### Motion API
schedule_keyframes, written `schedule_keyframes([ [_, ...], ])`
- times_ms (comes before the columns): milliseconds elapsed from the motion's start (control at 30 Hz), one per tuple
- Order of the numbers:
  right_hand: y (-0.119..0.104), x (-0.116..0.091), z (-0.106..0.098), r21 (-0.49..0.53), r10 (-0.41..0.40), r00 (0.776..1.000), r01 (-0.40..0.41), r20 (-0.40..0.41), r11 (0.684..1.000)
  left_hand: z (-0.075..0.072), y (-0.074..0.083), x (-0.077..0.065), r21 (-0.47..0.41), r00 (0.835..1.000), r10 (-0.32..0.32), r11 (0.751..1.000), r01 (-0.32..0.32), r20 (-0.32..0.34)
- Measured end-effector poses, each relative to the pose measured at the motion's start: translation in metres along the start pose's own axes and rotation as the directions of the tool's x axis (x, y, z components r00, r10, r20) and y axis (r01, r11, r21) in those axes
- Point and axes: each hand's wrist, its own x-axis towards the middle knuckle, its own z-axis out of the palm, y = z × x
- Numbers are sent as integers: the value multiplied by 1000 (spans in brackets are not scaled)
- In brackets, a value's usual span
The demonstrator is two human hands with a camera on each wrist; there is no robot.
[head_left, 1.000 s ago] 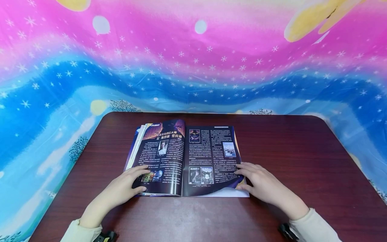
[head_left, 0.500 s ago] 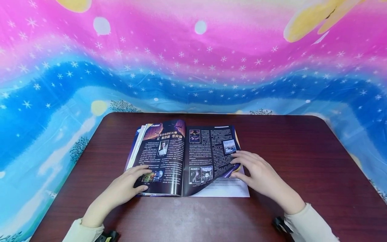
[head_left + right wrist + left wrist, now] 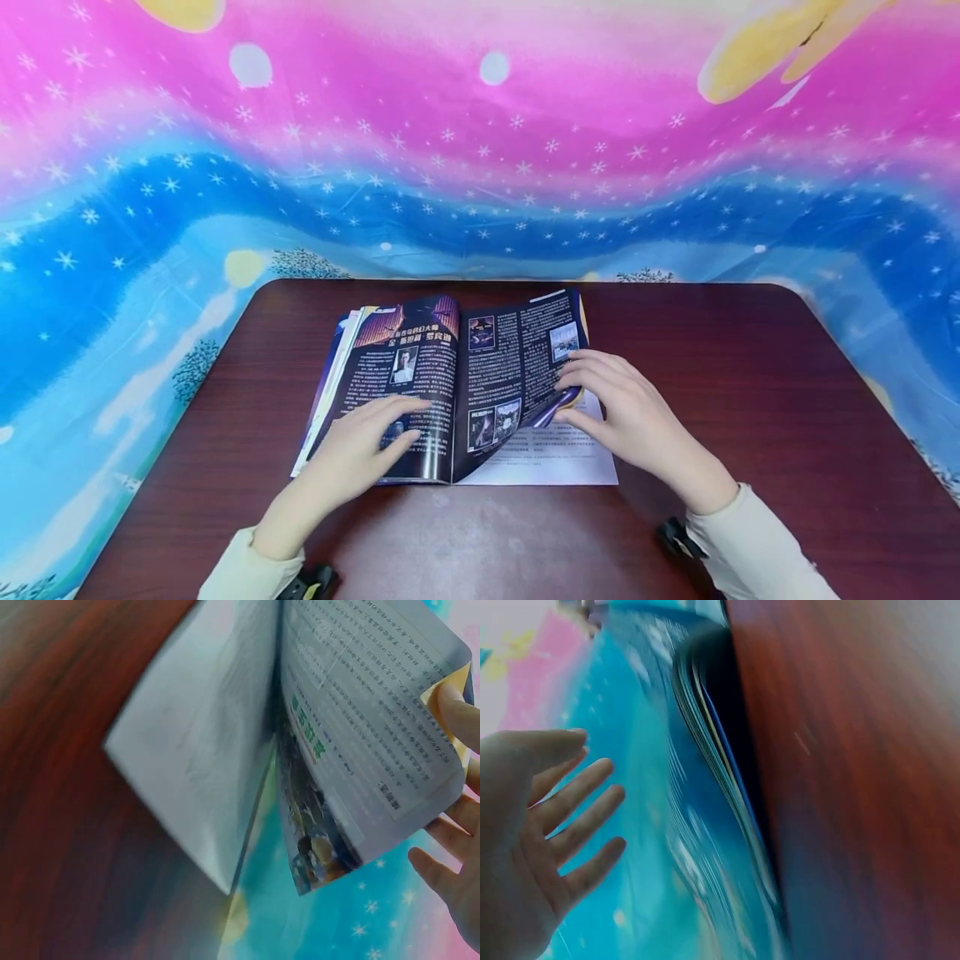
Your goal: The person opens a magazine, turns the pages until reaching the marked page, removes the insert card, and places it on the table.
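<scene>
An open magazine [image 3: 420,392] with dark printed pages lies on the table. My right hand [image 3: 626,417] pinches the lower outer corner of the right-hand dark page [image 3: 517,350], which curls upward off a white page [image 3: 525,467] beneath. In the right wrist view the thumb lies on the lifted leaf's pale printed back [image 3: 367,727], with the fingers on its other side. My left hand [image 3: 356,442] hovers over the lower part of the left page. Its fingers are extended and apart in the left wrist view, holding nothing, with the magazine's page edges [image 3: 724,772] beside it.
The dark red wooden table [image 3: 720,375] has rounded far corners. Behind it hangs a pink and blue cloth [image 3: 480,167] with snowflakes. Black wrist straps show at both cream sleeves [image 3: 750,542].
My right hand has moved left and lifted the right page's corner, uncovering more of the white page. My left hand has left the magazine's left edge and shifted right over the left page.
</scene>
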Motion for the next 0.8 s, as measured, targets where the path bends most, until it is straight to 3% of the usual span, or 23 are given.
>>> schedule_keyframes([
  [100,-5,7,-1,19,-28,999,28,-36,999,2,18,11,-23,996,87,996,-87,-34],
  [333,-17,18,-3,37,-61,995,64,-74,997,10,51,31,-52,963,264,963,-266,-45],
  [600,-24,22,-5,25,-86,993,88,-83,996,18,73,45,-83,942,328,939,-333,-72],
  [800,-28,26,-5,16,-91,993,93,-75,996,21,78,47,-75,935,330,937,-342,-132],
])
